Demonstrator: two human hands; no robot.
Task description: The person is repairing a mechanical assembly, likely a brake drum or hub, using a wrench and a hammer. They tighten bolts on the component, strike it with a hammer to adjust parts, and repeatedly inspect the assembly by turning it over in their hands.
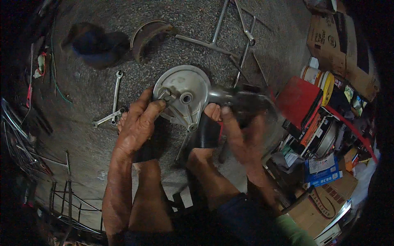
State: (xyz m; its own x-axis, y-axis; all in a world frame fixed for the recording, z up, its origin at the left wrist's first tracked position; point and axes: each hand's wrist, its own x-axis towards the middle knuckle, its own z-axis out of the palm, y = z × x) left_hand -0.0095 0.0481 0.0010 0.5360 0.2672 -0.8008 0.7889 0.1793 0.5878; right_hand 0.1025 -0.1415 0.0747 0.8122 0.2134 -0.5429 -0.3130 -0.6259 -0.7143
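Pebbled floor (139, 78) surrounds the round metal plate (182, 87) near centre; it looks rigid, fairly heavy, best held by its rim. Your left hand (138, 121) clasps its nine o'clock edge; your right hand (248, 137), blurred at four o'clock, has a grip I cannot tell; spanners (117, 94) lie beyond nine.

A strip of pebbled floor (138, 74) gives a hand a way down between the crossed wrenches (117, 96) at left and the round metal plate (182, 74) at centre, while a curved dark piece (150, 37) and a blurred dark bundle (98, 47) stand in the way farther up. The plate's right side is blocked by a blurred metal piece (221, 96) and the right hand (246, 133), with long metal bars (201, 44) across the upper right and heaped boxes (298, 100) beyond. Below, the left hand (139, 119) and two shins (150, 192) narrow the approach, a dark gap showing between the shins
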